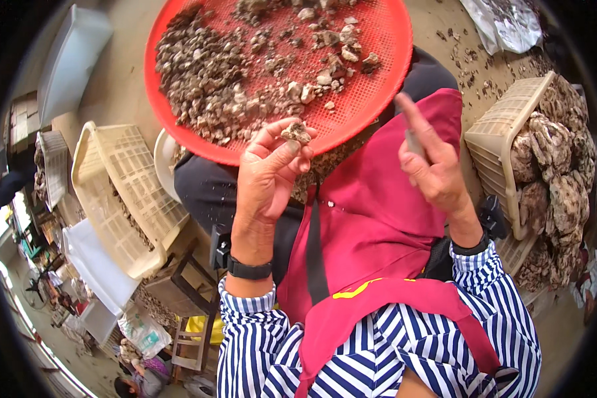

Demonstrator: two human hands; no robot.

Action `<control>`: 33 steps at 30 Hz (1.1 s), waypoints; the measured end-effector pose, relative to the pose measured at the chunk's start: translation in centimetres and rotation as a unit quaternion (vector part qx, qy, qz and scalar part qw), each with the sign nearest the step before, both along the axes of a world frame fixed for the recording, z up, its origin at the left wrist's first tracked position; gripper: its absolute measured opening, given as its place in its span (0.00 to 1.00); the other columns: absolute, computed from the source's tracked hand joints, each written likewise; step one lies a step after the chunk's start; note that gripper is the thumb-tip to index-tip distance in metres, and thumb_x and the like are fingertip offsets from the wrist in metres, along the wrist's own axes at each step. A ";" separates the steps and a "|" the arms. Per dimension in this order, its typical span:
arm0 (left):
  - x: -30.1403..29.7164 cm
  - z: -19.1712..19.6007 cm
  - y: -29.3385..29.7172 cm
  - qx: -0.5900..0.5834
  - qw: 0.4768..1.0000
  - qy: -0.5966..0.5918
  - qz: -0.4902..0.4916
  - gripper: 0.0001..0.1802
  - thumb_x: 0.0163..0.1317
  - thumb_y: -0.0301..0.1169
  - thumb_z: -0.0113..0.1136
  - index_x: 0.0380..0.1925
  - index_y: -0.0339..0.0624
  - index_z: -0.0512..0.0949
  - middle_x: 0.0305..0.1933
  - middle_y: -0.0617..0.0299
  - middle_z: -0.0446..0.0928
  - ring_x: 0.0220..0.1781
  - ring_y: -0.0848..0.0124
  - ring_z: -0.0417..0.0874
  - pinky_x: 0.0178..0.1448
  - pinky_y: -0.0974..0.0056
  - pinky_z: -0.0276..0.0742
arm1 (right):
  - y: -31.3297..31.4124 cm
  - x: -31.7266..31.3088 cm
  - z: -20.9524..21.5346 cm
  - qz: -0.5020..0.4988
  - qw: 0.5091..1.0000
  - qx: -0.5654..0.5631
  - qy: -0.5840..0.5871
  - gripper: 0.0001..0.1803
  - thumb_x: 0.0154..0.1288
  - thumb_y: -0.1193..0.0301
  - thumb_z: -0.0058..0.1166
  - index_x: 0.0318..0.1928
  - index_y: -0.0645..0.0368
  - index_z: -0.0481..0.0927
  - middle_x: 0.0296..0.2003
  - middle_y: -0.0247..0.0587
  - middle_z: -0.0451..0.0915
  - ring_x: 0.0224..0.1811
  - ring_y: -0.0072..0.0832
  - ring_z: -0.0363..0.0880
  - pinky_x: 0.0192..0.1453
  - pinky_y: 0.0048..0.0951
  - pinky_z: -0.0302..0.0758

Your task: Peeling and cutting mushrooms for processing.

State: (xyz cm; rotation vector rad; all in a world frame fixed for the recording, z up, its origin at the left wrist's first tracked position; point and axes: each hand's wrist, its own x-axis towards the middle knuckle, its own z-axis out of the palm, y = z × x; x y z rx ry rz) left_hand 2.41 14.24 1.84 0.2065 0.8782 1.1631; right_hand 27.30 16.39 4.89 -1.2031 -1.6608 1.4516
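Striped sleeves [258, 345] and red apron [378, 219] fill the foreground. Beyond, the red tray [378, 60] is cut off on top. Left hand [266, 174] pinches a shell piece [296, 132]; right hand [434, 166] closes on something blurred.

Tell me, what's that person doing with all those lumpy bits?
A person in a red apron sits over a red tray of rough shell bits. The left hand pinches one lumpy piece at the tray's edge. The right hand is raised beside it, gripping something small. A basket of big shells stands right.
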 end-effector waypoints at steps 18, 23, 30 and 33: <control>-1.2 1.0 -9.9 0.015 0.987 0.094 0.130 0.18 0.57 0.22 0.59 0.49 0.30 0.71 0.38 0.57 0.78 0.34 0.71 0.79 0.35 0.70 0.74 | -5.7 -6.1 -1.0 0.262 0.957 0.066 -0.108 0.34 0.57 0.78 0.48 0.66 0.52 0.59 0.34 0.51 0.77 0.36 0.47 0.77 0.40 0.40 0.73; -2.4 0.2 -11.3 0.017 0.987 0.095 0.129 0.18 0.56 0.22 0.60 0.48 0.30 0.72 0.39 0.55 0.78 0.32 0.73 0.77 0.33 0.71 0.73 | -6.0 -6.4 -0.9 0.307 0.942 0.052 -0.124 0.34 0.55 0.77 0.48 0.65 0.51 0.60 0.38 0.52 0.77 0.37 0.47 0.77 0.41 0.40 0.73; -3.5 -0.4 -12.6 0.020 0.978 0.175 0.108 0.19 0.54 0.23 0.62 0.47 0.29 0.73 0.38 0.54 0.79 0.29 0.73 0.77 0.31 0.71 0.73 | -5.3 -5.2 -0.2 0.382 0.912 0.096 -0.113 0.32 0.55 0.76 0.48 0.63 0.51 0.64 0.42 0.48 0.78 0.37 0.45 0.77 0.39 0.40 0.73; -3.6 -0.8 -12.8 0.031 0.978 0.181 0.099 0.19 0.54 0.22 0.62 0.46 0.29 0.74 0.38 0.54 0.79 0.30 0.73 0.77 0.31 0.71 0.74 | -4.9 -5.1 -0.1 0.393 0.903 0.090 -0.145 0.31 0.56 0.76 0.48 0.63 0.50 0.64 0.44 0.46 0.78 0.36 0.44 0.77 0.38 0.41 0.73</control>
